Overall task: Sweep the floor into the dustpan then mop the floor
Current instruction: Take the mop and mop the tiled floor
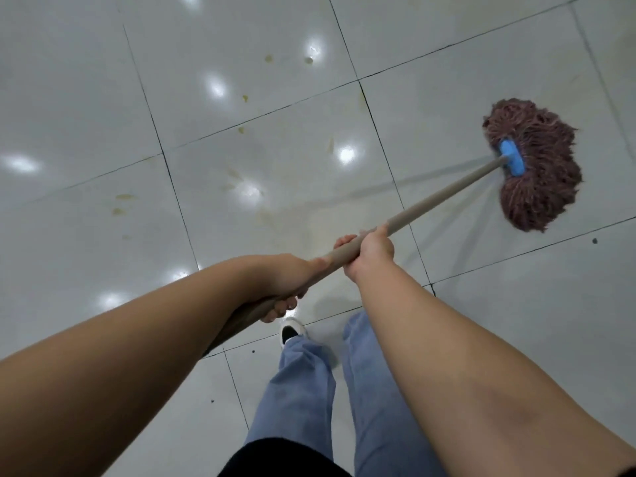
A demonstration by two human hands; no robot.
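Glossy pale floor tiles (103,80) carry yellowish smears. Both grips hold the mop handle (444,197): left hand (289,277) low, right hand (370,251) further along. Its soft string mop head (540,163) lies spread on the floor to the right, probably wet and draggy; the stiff handle suits this spaced hold.

The view shows only a floor (103,80), so the kind of place cannot be told with certainty. It is an indoor room with large, glossy, pale grey tiles and dark grout lines (161,146). Many bright spots (346,154) on the tiles are reflections of ceiling lamps. Yellowish stains (122,203) and small dark specks (594,241) lie on the tiles. No walls or furniture appear.
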